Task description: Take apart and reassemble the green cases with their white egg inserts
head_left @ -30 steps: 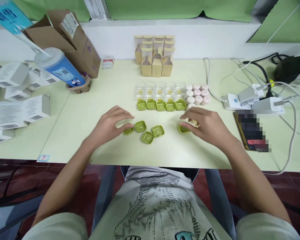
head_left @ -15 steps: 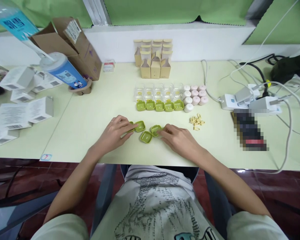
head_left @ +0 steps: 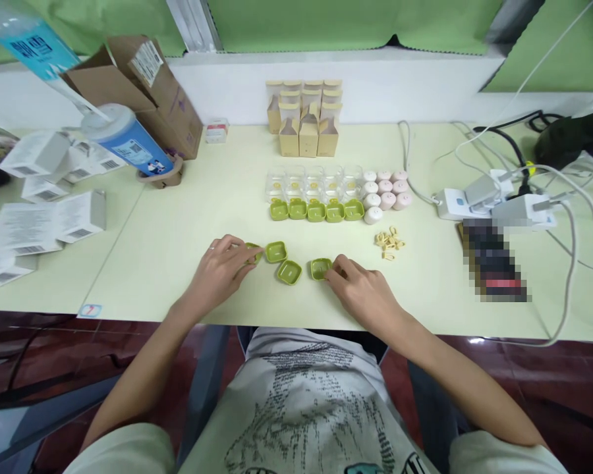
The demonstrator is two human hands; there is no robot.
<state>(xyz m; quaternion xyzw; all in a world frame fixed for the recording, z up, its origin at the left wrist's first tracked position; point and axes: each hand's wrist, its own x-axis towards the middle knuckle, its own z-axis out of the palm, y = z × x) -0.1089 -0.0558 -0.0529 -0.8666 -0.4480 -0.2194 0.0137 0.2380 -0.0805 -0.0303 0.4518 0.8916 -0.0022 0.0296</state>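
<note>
My left hand (head_left: 223, 266) closes its fingertips on a small green tray (head_left: 252, 253), partly hidden by the fingers. With thumb and fingers my right hand (head_left: 358, 286) grips the edge of another small green tray (head_left: 320, 268) on the tabletop. Two more lie between the hands: an upper green tray (head_left: 276, 251) and a lower green tray (head_left: 289, 272), close together. Farther back runs a row of several green trays (head_left: 317, 210), with clear plastic cases (head_left: 313, 184) behind them. White and pale pink cylinders (head_left: 386, 200) stand to their right.
A pile of small yellow clips (head_left: 389, 242) lies to the right. Open kraft boxes (head_left: 308, 135) stand by the wall. At right are a power strip (head_left: 459, 201) with cables and a pixelated dark object (head_left: 494, 260). White boxes (head_left: 34, 220), a carton (head_left: 148, 92) and a blue cup (head_left: 128, 141) are at left.
My right hand has drawn its green tray right and toward me, away from the lower tray. My left hand has shifted slightly left with its tray, opening a gap beside the upper one.
</note>
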